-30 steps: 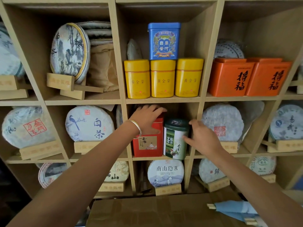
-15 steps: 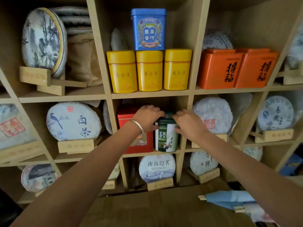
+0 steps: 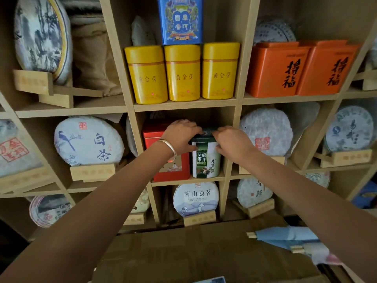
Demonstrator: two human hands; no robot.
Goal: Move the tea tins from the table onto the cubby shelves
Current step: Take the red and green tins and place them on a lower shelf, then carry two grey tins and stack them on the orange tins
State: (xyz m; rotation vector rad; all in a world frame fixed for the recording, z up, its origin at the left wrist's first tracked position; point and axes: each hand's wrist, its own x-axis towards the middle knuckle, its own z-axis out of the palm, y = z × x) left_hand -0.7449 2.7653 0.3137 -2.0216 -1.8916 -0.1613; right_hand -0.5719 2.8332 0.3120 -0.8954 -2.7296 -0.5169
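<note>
Wooden cubby shelves (image 3: 183,104) hold a round green tin (image 3: 206,158), both hands' (image 3: 181,136) (image 3: 232,144) grip clamped on its lid.

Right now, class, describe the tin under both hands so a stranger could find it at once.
Find the wooden cubby shelf holding three yellow tins; look in the cubby directly below. There, right of a red square tin, stands the round green-and-white tin, gripped at its dark lid by the left hand and right hand.
</note>
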